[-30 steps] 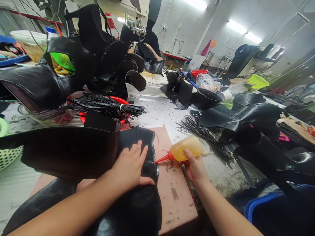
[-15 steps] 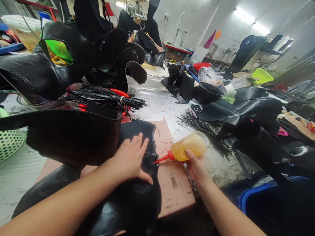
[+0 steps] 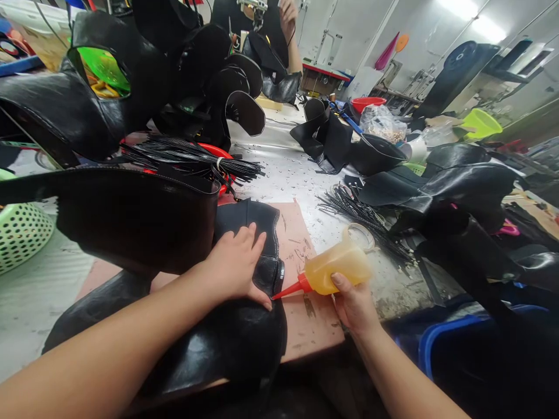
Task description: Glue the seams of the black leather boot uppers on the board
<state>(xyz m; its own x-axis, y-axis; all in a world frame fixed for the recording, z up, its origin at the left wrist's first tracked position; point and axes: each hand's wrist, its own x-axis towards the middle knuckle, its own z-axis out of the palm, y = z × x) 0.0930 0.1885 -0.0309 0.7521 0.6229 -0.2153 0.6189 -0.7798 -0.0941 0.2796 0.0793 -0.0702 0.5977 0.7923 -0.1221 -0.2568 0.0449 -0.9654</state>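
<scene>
My left hand (image 3: pixel 238 265) lies flat with spread fingers on a black leather piece (image 3: pixel 218 337), pressing it onto a pinkish board (image 3: pixel 297 233). White stitching runs along the leather's right edge, where a small pale label shows. My right hand (image 3: pixel 356 299) is wrapped round a squeeze bottle (image 3: pixel 336 267) of amber liquid. The bottle is tilted sideways, its red nozzle (image 3: pixel 292 288) pointing left, with the tip at the leather's edge close to my left thumb. A larger folded black leather panel (image 3: pixel 140 221) stands up left of my left hand.
Bundles of black strips (image 3: pixel 192 160) and braided cords (image 3: pixel 362 221) lie beyond the board. A tape roll (image 3: pixel 360 235) sits behind the bottle. Black leather parts (image 3: pixel 441 174) are heaped right, above a blue bin (image 3: pixel 425 349). A green basket (image 3: pixel 28 235) stands left. Another person's hand (image 3: pixel 288 17) is at the back.
The nozzle tip has moved down along the leather's edge, closer to my left thumb. The small label now shows above it. At the back, another person's hand has come up.
</scene>
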